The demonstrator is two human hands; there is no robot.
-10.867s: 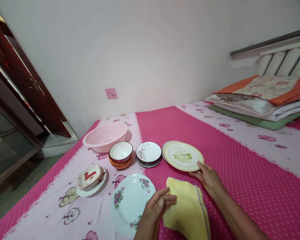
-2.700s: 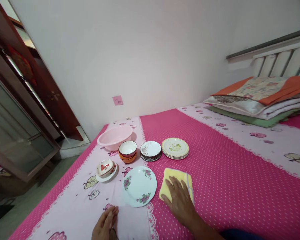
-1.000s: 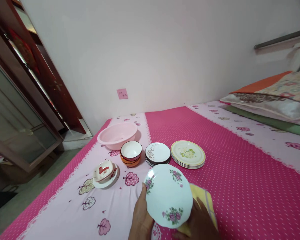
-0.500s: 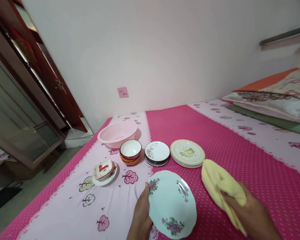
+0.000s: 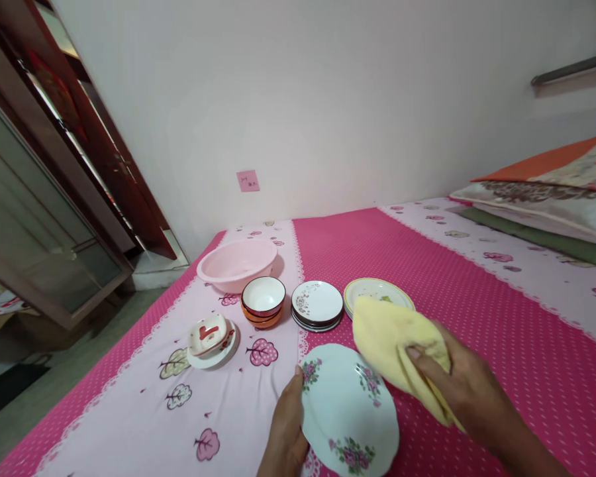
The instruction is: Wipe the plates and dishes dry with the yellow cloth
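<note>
My left hand (image 5: 289, 424) grips the left edge of a pale plate (image 5: 347, 407) with purple flower sprays and a wavy rim, its thumb along the rim. To the right, my right hand (image 5: 457, 377) is closed on a bunched yellow cloth (image 5: 392, 338). The cloth hangs over the plate's upper right side; whether it touches the plate I cannot tell. Behind the cloth, a stack of yellow-rimmed plates (image 5: 367, 287) is partly hidden. Just beyond the held plate sits a stack of dark-rimmed white plates (image 5: 320, 301).
Dark-rimmed bowls (image 5: 263, 295) are stacked in front of a pink basin (image 5: 238, 265). At the left, a small square dish (image 5: 207, 334) rests on a white plate (image 5: 218, 361). Pillows (image 5: 551, 199) lie piled at the far right of the bed (image 5: 338, 248), against the wall (image 5: 328, 112).
My right hand has brought the yellow cloth left and up, from beside the plate to above its right edge, now covering part of the yellow-rimmed stack. My left hand keeps its hold on the plate.
</note>
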